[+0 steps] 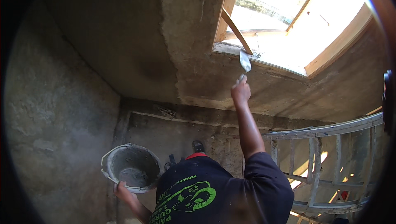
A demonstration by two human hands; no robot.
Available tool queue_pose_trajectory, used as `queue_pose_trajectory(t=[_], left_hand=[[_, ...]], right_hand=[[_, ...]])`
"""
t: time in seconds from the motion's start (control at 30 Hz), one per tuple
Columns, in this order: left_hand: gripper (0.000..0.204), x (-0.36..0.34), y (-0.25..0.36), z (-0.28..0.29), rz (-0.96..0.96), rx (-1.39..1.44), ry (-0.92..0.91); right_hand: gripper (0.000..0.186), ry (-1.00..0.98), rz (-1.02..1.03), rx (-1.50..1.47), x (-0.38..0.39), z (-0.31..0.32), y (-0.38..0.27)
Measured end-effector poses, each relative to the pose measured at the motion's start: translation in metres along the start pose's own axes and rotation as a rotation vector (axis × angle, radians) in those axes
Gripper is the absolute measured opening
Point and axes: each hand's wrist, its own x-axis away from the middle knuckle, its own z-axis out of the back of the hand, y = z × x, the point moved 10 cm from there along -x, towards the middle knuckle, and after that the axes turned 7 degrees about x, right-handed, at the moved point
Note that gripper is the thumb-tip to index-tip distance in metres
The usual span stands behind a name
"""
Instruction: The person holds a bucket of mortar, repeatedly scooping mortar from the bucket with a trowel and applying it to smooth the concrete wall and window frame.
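Observation:
My right hand (241, 87) grips the handle of a trowel (245, 61) raised at the lower edge of a wood-framed window opening (231, 49). The pale, mortar-smeared blade is just below a slanted wooden strip (237, 30); whether it touches the sill cannot be told. My left hand (123, 189) is closed on the near rim of a grey bucket (134, 170) at the lower left, coated inside with wet-looking mortar. My dark-shirted body fills the lower middle, with one sandalled foot showing.
A metal ladder-like frame (317, 162) spans the right side, with light showing through it. Plastered walls (53, 141) rise at left and ahead. A low concrete ledge (198, 116) runs along the wall's foot, with a small tool (167, 111) lying on it near the left corner.

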Motion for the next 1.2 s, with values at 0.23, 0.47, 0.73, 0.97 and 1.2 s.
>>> queue_pose_trajectory(t=[0.23, 0.47, 0.73, 0.97, 1.2], left_hand=[[0.043, -0.011, -0.025, 0.033, 0.019, -0.065, 0.148], [0.035, -0.013, -0.028, 0.028, -0.008, 0.070, 0.153], [0.013, 0.007, -0.013, 0.007, -0.122, 0.214, 0.130], [0.001, 0.008, 0.005, -0.010, -0.236, 0.306, 0.085], [0.015, 0.016, 0.015, -0.003, -0.341, 0.242, 0.050]], right_hand=[[0.055, -0.126, 0.237, -0.125, 0.179, -0.087, 0.020], [0.048, -0.333, 0.548, -0.359, 0.270, -0.101, -0.014], [0.051, -0.319, 0.893, -0.427, 0.300, -0.051, -0.070], [0.039, -0.981, 0.673, -0.596, 0.314, -0.089, -0.067], [0.049, -0.698, 1.207, -0.375, 0.346, -0.014, -0.129]])
